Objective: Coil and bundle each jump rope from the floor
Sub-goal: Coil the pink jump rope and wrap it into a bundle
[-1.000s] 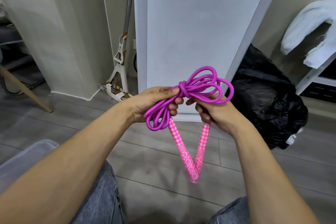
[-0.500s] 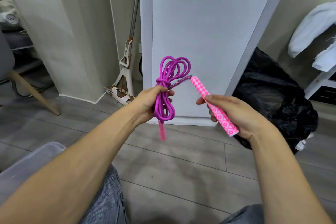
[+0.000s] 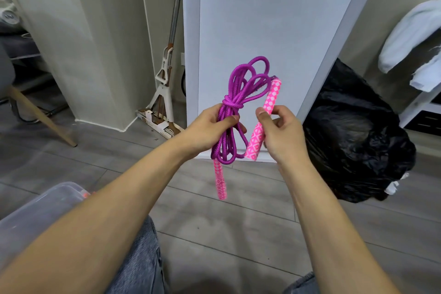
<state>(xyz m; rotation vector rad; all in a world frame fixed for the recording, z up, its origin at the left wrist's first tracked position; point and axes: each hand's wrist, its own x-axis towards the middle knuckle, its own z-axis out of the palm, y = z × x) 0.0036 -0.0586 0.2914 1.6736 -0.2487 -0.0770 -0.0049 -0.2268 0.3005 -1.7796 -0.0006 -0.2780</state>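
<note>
A purple jump rope (image 3: 235,93) is coiled into loops and tied round its middle with a wrap of its own cord. My left hand (image 3: 210,124) grips the coil just under that wrap, in the air at chest height. One pink patterned handle (image 3: 220,180) hangs straight down below the coil. My right hand (image 3: 278,131) holds the other pink handle (image 3: 269,100) tilted upright beside the coil, its top end near the upper loops.
A clear plastic bin (image 3: 35,207) sits at the lower left by my knee. A black rubbish bag (image 3: 358,131) lies on the grey floor at the right. Behind stand a white panel (image 3: 262,19), a mop (image 3: 164,79) and a chair leg (image 3: 40,117).
My right hand has swung its pink handle from pointing outward to nearly upright, close beside the coil. The left hand has kept its grip on the tied bundle.
</note>
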